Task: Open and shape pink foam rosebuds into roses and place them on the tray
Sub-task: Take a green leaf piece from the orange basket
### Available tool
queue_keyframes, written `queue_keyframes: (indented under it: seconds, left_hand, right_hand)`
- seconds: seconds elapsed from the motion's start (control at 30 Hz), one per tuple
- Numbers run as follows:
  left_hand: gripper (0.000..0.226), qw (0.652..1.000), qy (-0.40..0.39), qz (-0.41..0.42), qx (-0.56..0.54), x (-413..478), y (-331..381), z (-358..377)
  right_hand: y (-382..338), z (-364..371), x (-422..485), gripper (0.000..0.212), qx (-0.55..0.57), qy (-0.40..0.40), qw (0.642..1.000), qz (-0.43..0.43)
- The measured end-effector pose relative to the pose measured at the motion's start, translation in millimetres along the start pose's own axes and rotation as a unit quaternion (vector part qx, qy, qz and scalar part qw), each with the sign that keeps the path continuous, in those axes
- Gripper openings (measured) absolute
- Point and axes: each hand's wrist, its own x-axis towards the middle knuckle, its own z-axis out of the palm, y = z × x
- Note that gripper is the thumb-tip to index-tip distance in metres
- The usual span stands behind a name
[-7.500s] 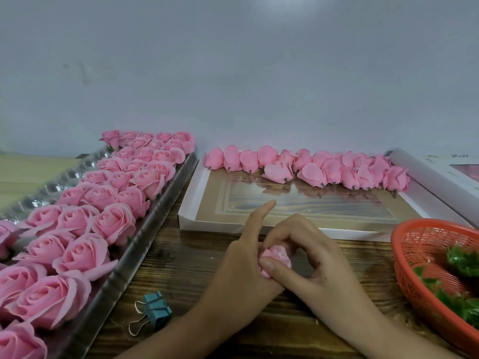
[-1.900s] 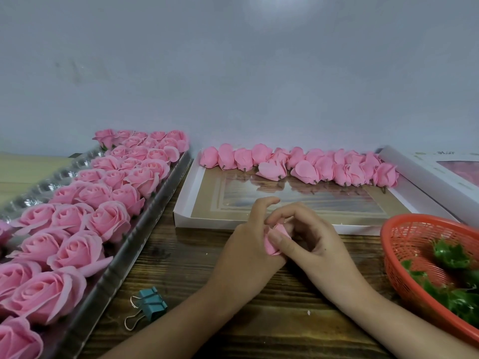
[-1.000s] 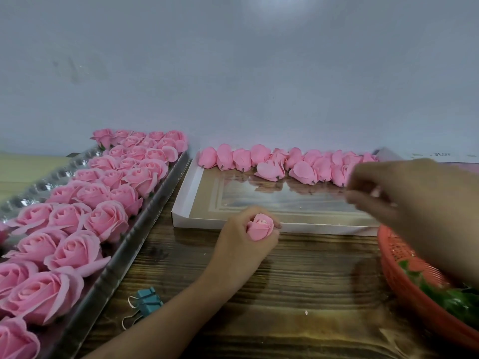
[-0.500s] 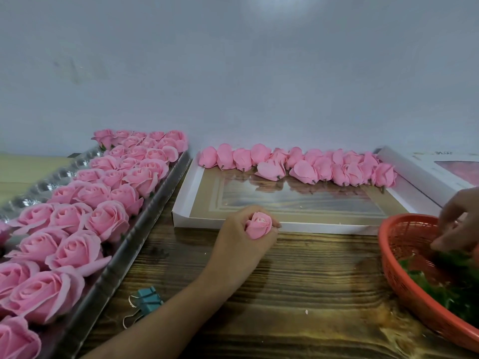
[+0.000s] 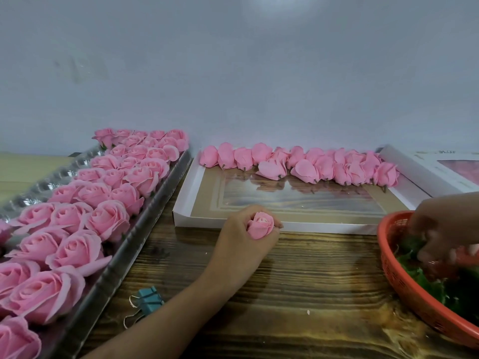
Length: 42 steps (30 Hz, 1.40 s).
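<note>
Head view: left hand (image 5: 241, 238) curls round a rosebud (image 5: 260, 225), upright over the table (image 5: 311, 281), likely to have it ready while the right hand (image 5: 445, 229) reaches into the basket (image 5: 404, 283), its grip too blurred to tell

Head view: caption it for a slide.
Left hand grips a pink rosebud; right hand reaches into the orange basket.

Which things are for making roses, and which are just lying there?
For the job: rosebud in the left hand; row of rosebuds; tray of finished roses; orange basket the right hand reaches into.
Lying about: binder clip; white box at right.
</note>
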Motion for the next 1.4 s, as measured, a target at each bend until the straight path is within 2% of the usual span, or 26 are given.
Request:
queue_keyframes:
  seconds: [0.1, 0.2, 0.33, 0.47, 0.7, 0.9, 1.0, 1.13, 1.27, 1.4]
  left_hand:
    - [0.007, 1.0, -0.003, -0.002, 0.003, 0, 1, 0]
    - [0.008, 1.0, -0.003, 0.002, -0.003, -1, 2, 0]
    - [0.009, 1.0, -0.005, 0.004, -0.005, 0, 2, 0]
    - [0.011, 1.0, -0.004, 0.004, -0.003, 1, 1, 0]
    - [0.01, 1.0, -0.006, 0.017, -0.001, 0, 1, -1]
    - [0.009, 1.0, -0.007, 0.015, 0.002, 0, 0, 0]
    - [0.009, 1.0, -0.005, 0.013, 0.003, 1, 1, 0]
    - [0.009, 1.0, -0.006, 0.001, 0.005, 0, 1, -1]
    - [0.011, 1.0, -0.013, -0.015, -0.003, 0, 2, -2]
    - [0.011, 0.999, -0.009, -0.021, -0.023, -1, 4, -1]
  right_hand:
    - [11, -1, 0, 0.066, 0.021, 0.053, 0.998, -0.01]
    - [26, -2, 6, 0.08, 0.031, 0.089, 0.995, -0.029]
    - [27, -12, -3, 0.063, -0.011, 0.084, 0.994, -0.067]
    - [22, -13, -11, 0.053, 0.002, 0.088, 0.993, -0.078]
    - [23, -18, -19, 0.075, 0.067, 0.04, 0.993, -0.084]
    - [27, -17, -17, 0.087, 0.114, 0.054, 0.99, -0.069]
    - [22, -14, -27, 0.098, 0.147, 0.093, 0.982, -0.075]
    - [10, -13, -47, 0.087, 0.164, 0.206, 0.959, -0.103]
    - [-3, -19, -58, 0.081, 0.196, 0.357, 0.893, -0.191]
    - [-43, -21, -84, 0.057, 0.172, 0.453, 0.828, -0.281]
